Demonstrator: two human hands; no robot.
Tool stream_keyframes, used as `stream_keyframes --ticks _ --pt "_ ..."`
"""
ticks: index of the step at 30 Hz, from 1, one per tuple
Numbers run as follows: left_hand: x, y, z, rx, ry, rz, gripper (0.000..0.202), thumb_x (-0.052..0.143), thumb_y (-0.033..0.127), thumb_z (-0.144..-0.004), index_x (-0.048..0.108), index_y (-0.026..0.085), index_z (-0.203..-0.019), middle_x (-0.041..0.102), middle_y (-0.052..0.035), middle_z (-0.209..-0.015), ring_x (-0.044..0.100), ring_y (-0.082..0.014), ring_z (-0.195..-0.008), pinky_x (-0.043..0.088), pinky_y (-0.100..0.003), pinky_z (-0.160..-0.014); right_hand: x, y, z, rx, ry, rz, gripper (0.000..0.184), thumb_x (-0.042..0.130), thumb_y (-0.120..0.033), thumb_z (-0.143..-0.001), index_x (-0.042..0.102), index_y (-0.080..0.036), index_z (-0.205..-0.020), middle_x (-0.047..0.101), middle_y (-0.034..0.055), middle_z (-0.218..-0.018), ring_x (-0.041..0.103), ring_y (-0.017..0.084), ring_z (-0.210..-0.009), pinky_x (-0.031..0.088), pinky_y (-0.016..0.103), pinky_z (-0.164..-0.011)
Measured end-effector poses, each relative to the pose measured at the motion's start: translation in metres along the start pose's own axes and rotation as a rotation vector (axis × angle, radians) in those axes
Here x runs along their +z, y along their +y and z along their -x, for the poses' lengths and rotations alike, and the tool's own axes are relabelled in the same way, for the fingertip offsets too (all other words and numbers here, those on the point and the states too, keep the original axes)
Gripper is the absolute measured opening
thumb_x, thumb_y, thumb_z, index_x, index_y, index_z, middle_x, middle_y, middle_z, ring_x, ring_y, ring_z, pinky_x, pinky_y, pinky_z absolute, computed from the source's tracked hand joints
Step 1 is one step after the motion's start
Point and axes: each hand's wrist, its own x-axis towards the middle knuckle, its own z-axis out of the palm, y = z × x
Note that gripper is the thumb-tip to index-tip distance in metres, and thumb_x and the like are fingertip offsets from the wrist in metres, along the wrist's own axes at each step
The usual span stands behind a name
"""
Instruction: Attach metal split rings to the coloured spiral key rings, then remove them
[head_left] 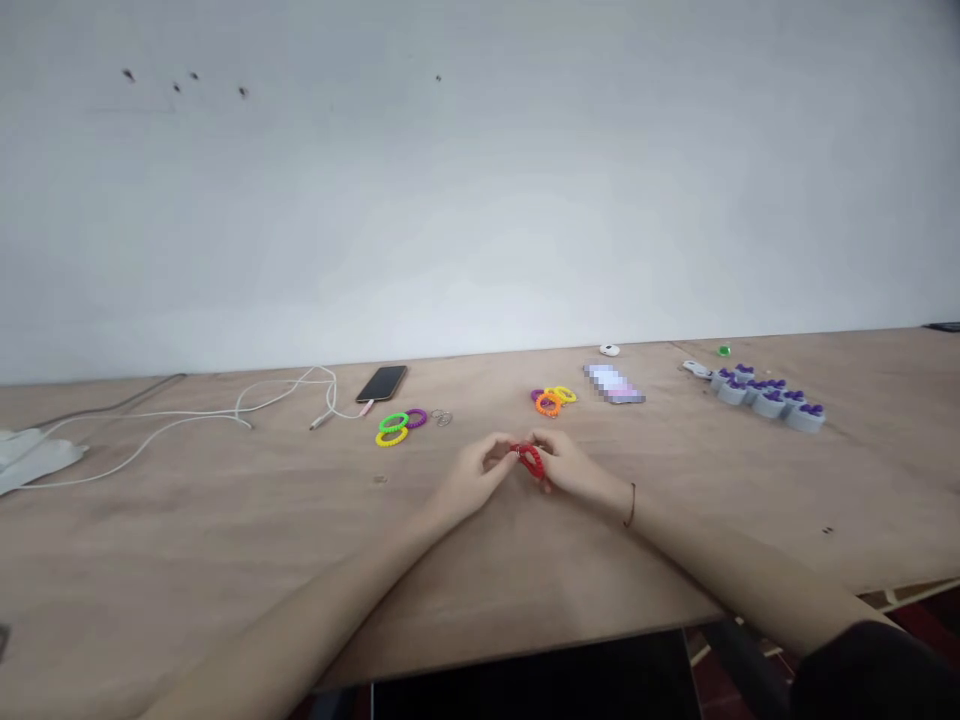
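Both my hands meet at the middle of the wooden table (225, 540). My left hand (480, 478) and my right hand (568, 470) pinch a red coiled ring (531, 460) between their fingertips, just above the tabletop. A thin band circles my right wrist. Behind and to the left lie green, yellow and purple coiled rings (399, 426) with a small metal key ring (442, 418) beside them. Just behind my hands sits another cluster of orange, yellow and purple coiled rings (553, 399).
A dark phone (382, 383) with a plugged cable lies at the back, and white cables (187, 415) trail left. A pale blurred packet (613, 384) and a row of grey cups with purple tops (769, 395) stand at the back right. A white wall rises behind.
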Motion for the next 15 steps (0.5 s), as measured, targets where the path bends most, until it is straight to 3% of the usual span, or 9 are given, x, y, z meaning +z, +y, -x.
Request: stream_keyframes --ticks 6,9,15 --pt "-0.005 -0.007 -0.002 -0.077 -0.046 0.129 0.022 0.054 0.035 -0.083 0.059 0.017 -0.093 0.066 -0.0047 -0.099 0.06 -0.0192 -0.095 0.047 -0.03 -0.084 -0.012 0.0 -0.001 -0.3 0.004 0.336 0.016 0.045 -0.022 -0.082 0.056 -0.017 -0.072 0.059 -0.0002 -0.07 0.048 0.01 -0.06 0.036 0.022 -0.055" --pt "-0.006 -0.004 -0.001 -0.095 -0.067 0.112 0.022 0.054 0.036 -0.082 0.06 0.017 -0.092 0.066 -0.005 -0.098 0.06 -0.0199 -0.096 0.046 -0.032 -0.086 -0.014 0.001 -0.002 -0.329 -0.035 0.347 0.016 0.044 -0.021 -0.082 0.059 -0.017 -0.077 0.062 0.0008 -0.073 0.05 0.011 -0.063 0.036 0.022 -0.057" --pt "-0.002 -0.001 0.0 -0.076 -0.042 0.067 0.022 0.055 0.037 -0.081 0.057 0.016 -0.087 0.066 -0.0055 -0.093 0.062 -0.0187 -0.087 0.049 -0.032 -0.079 -0.011 0.006 -0.004 -0.344 0.061 0.441 0.019 0.045 -0.017 -0.077 0.045 -0.017 -0.058 0.049 -0.0028 -0.057 0.039 0.009 -0.053 0.027 0.022 -0.051"
